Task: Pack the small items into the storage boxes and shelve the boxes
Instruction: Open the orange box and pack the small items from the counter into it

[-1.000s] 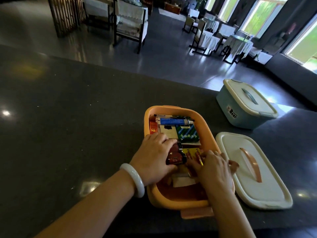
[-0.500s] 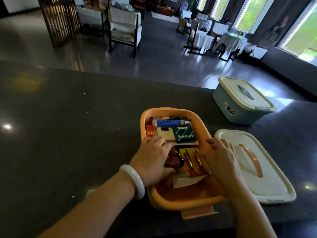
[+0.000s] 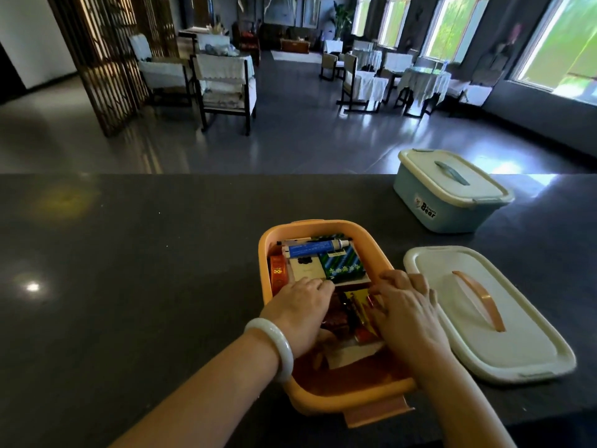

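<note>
Both hands (image 3: 298, 313) (image 3: 405, 310) in orange box (image 3: 326, 227), flat on pkts, grip released.

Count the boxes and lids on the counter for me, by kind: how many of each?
Open boxes: 1, the orange box, both hands in it
Closed boxes: 1, the blue box, its own lid on
Loose lids: 1, the cream lid lying right of the orange box
Total: 3

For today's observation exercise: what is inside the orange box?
The orange box holds a blue tube, a green patterned packet, a cream card, a red packet and dark and yellow packets. Both hands cover the items beneath them.
</note>
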